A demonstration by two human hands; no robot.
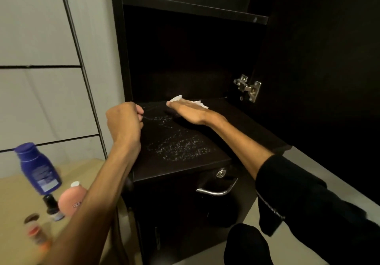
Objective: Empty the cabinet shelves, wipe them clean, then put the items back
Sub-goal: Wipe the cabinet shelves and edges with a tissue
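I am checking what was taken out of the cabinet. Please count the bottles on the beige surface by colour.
Blue bottle: 1
Pink bottle: 1
Small dark bottle: 1
Blurred orange-and-white bottle: 1
Total: 4

Dark shelf [185, 161] bears white cloth [176, 98]; tan table [12, 199] bears bottles [39, 170].

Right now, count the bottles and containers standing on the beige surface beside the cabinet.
4, all left of the dark cabinet: a tall blue plastic bottle, a pink bottle with white cap, a small dark dropper bottle, and a blurred orange-banded container. The forearm may hide more.
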